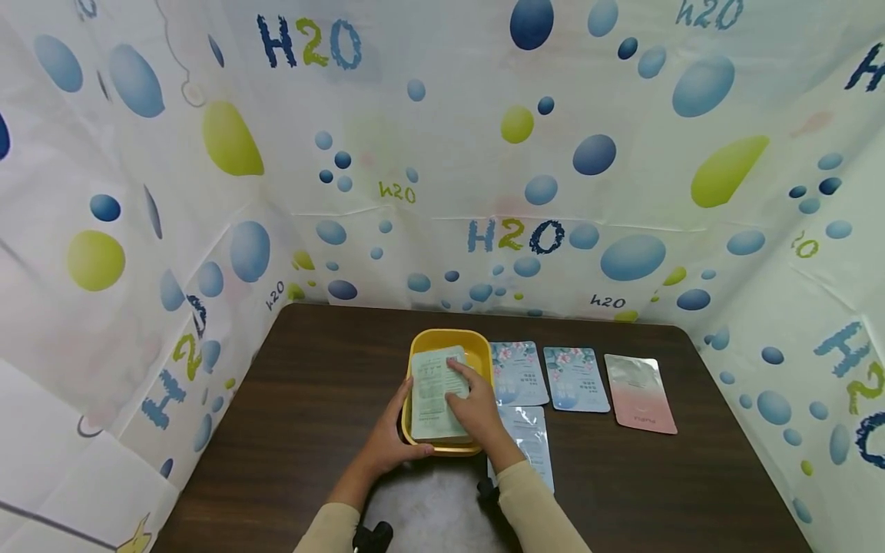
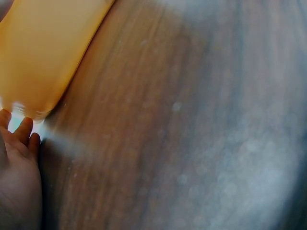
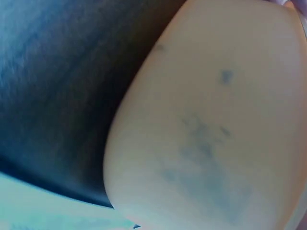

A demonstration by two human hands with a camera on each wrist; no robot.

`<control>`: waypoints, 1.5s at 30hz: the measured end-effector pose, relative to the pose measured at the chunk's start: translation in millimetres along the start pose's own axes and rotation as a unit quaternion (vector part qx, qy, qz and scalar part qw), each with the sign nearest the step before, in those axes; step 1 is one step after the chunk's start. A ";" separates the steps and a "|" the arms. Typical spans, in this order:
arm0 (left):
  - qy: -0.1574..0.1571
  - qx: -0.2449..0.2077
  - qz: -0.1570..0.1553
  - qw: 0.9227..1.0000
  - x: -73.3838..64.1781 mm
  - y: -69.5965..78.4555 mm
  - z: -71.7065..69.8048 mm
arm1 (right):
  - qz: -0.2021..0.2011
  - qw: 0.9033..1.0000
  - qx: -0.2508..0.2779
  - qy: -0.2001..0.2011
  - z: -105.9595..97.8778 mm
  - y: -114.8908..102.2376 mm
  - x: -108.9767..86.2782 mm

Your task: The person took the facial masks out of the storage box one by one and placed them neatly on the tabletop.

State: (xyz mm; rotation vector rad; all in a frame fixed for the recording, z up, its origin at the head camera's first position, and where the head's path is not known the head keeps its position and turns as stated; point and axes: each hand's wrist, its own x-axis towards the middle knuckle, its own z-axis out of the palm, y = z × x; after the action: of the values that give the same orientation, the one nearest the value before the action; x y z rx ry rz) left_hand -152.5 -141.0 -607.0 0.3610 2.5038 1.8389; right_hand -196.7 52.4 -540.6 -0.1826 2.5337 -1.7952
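Observation:
A yellow plastic basket (image 1: 449, 335) stands on the table, with a pale green printed sachet (image 1: 430, 384) lying in its left part, fine text facing up. My left hand (image 1: 389, 439) holds the basket's near left corner, fingers along the left side and thumb along the front. In the left wrist view its fingertips (image 2: 24, 127) touch the basket's wall (image 2: 48, 52). My right hand (image 1: 477, 407) presses on the sachet, index finger and thumb spread over its right half; the other fingers are hidden. The right wrist view is mostly filled by the basket's outer side (image 3: 206, 96).
Right of the basket lie two blue flowered sachets (image 1: 520, 372) (image 1: 576, 379) and a pink and silver sachet (image 1: 640, 393). A silvery blue sachet (image 1: 531, 438) lies nearer, partly behind my right forearm. The brown table (image 1: 311, 369) is bordered by a patterned curtain (image 1: 442, 253).

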 end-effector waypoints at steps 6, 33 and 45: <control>0.004 0.000 0.004 1.000 0.0 1.5 0.3 | -0.020 1.000 0.006 0.000 -7.9 -4.7 3.5; 0.003 -0.003 -0.022 1.000 0.8 4.2 0.8 | -0.044 0.997 0.061 0.024 -43.0 -25.3 23.3; 0.009 -0.015 -0.017 1.000 0.7 1.0 -0.2 | -0.050 0.996 0.060 0.035 -65.3 -27.0 28.9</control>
State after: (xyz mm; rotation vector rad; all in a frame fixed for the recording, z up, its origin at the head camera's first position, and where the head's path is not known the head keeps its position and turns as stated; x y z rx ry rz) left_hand -153.0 -140.8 -605.9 0.3008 2.4755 1.8726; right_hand -229.3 101.6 -492.2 -0.2515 2.4941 -2.0179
